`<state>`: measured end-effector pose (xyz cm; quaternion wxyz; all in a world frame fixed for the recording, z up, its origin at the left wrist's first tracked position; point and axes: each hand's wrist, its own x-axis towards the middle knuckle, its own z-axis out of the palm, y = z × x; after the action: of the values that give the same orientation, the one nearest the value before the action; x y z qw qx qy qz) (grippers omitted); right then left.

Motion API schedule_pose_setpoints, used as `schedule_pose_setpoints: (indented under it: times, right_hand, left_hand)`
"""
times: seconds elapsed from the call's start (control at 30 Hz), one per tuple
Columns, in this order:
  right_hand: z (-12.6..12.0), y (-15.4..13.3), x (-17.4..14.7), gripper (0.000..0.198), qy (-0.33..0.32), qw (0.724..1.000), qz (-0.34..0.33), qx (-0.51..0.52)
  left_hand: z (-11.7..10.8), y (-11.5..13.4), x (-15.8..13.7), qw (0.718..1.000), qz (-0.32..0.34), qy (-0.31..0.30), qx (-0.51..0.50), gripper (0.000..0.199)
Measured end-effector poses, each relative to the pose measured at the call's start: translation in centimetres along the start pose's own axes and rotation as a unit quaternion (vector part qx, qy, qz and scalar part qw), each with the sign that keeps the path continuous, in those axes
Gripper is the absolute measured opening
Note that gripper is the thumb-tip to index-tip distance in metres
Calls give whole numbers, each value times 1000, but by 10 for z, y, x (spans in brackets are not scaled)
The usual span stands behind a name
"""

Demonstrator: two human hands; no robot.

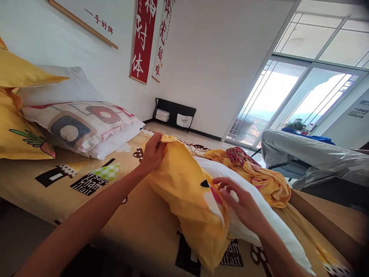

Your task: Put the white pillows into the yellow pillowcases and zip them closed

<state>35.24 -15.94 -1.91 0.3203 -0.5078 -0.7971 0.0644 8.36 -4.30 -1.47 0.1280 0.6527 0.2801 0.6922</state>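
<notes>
A yellow pillowcase (178, 181) with a printed face hangs in loose folds over the bed in front of me. My left hand (154, 152) is closed on its upper left corner. At the pillowcase's right edge, my right hand (238, 198) has its fingers curled, with thumb and fingertips on the cloth. A white pillow (268, 219) lies directly behind and to the right of the pillowcase, partly covered by it and by my right hand. I cannot tell whether any of the pillow is inside the case.
Patterned pillows (95, 123) and yellow cloth (23, 123) lie at the bed's left. Crumpled yellow bedding (265, 181) sits at the right, where another person's arm (319, 215) reaches in. Beyond stand a plastic-covered sofa (305, 148) and a black shelf (173, 111).
</notes>
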Motion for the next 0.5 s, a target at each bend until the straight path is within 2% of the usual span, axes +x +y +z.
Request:
schedule_pose_setpoints:
  times: [0.1,0.17,0.23,0.33,0.4,0.5]
  right_hand:
    - [33,8,6,28,79,990,-18,-119]
    - [52,11,6,25,94,979,-62,-172]
    - [60,13,6,25,85,974,-77,-195]
    - [49,16,9,30,59,980,-39,-186]
    - [32,16,13,33,36,985,-16,-165]
    - [11,17,21,36,31,990,22,-138]
  left_hand:
    - [1,7,1,998,42,44,13,18]
    - [3,11,3,998,4,65,-18,17]
    - [5,13,5,993,-64,86,-53,20]
    - [4,9,7,985,-120,108,-59,25]
    - [3,3,6,988,-101,113,-21,28]
    - [-2,-5,2,994,-27,92,50,30]
